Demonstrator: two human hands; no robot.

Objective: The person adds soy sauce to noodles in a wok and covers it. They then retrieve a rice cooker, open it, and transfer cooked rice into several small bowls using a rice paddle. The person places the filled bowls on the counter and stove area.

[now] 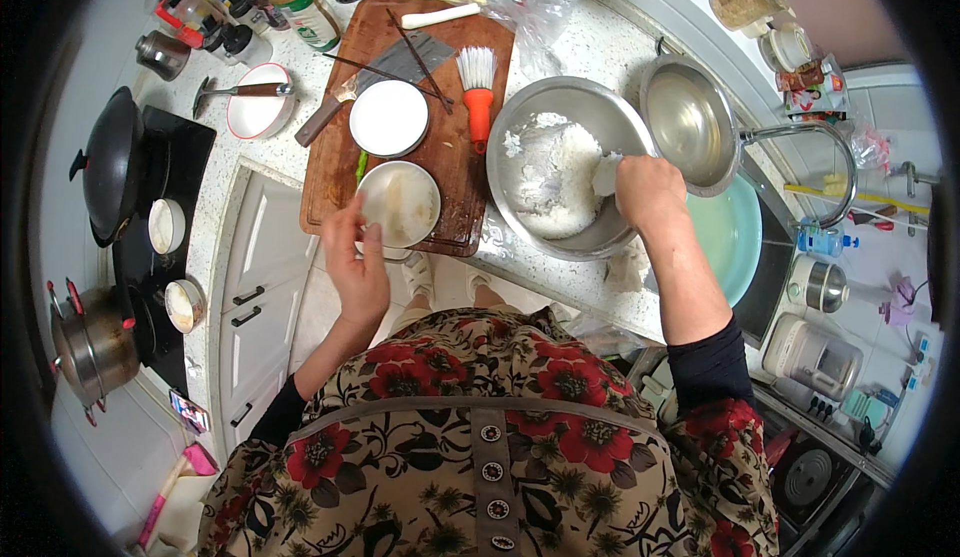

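My right hand [651, 189] is closed on a whitish utensil [606, 174], perhaps a rice paddle; the fist hides its handle. It reaches into a large stainless steel bowl [517, 215] that holds white grains [566, 174] like cooked rice, partly stuck to the wall. My left hand [356, 257], slightly blurred, hovers at the left rim of a white bowl [405, 204] with residue inside. Its thumb and fingers are apart, and I see no grip on the rim. The bowl sits at the near edge of a wooden cutting board [457, 230].
On the board are a white dish [388, 118], a cleaver [409, 58], dark chopsticks [420, 61] and a red-handled brush [478, 95]. A second steel bowl [686, 121] stands by the faucet [810, 133]. At left are a wok [112, 167] and a red-rimmed bowl [259, 110].
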